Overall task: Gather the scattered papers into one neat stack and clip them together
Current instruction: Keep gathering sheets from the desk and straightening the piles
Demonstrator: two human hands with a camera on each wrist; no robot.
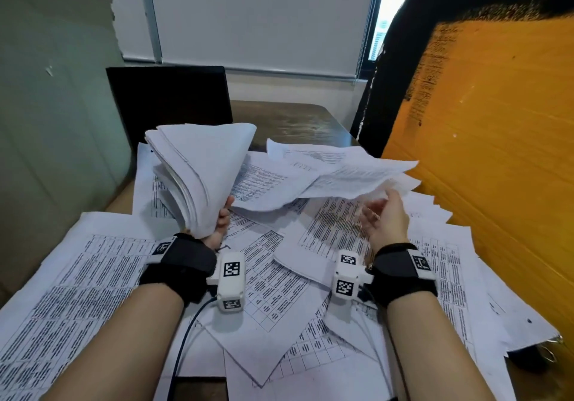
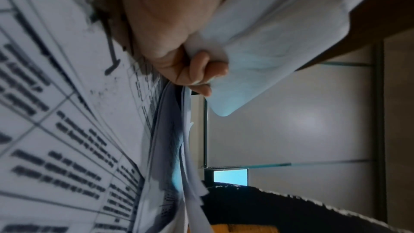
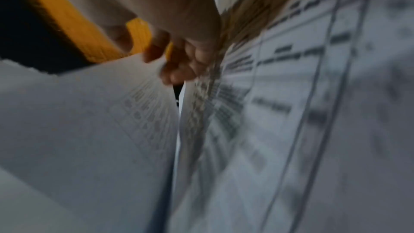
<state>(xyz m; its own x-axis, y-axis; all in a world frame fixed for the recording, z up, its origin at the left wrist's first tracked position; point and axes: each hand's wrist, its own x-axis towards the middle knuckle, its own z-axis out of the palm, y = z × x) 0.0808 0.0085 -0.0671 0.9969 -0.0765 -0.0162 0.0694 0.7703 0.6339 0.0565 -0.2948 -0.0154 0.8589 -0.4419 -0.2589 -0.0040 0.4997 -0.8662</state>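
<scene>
My left hand (image 1: 222, 217) grips the bottom corner of a thick bundle of white sheets (image 1: 198, 177), which fans upward above the table. In the left wrist view its fingers (image 2: 201, 70) curl round that bundle (image 2: 268, 45). My right hand (image 1: 385, 217) is raised at the right, thumb over and fingers under several loose printed sheets (image 1: 341, 177) lifted off the pile; the right wrist view is blurred, with curled fingers (image 3: 177, 70) at the sheets' edge (image 3: 89, 121). Many printed papers (image 1: 93, 276) lie scattered across the table. A dark object with wire loops (image 1: 546, 355), perhaps a clip, shows at the right edge.
An orange cardboard panel (image 1: 497, 152) stands close on the right and a grey-green board (image 1: 56, 105) on the left. A black panel (image 1: 167, 102) stands at the back left of the brown table (image 1: 295, 121). A pale blind (image 1: 264, 18) hangs behind.
</scene>
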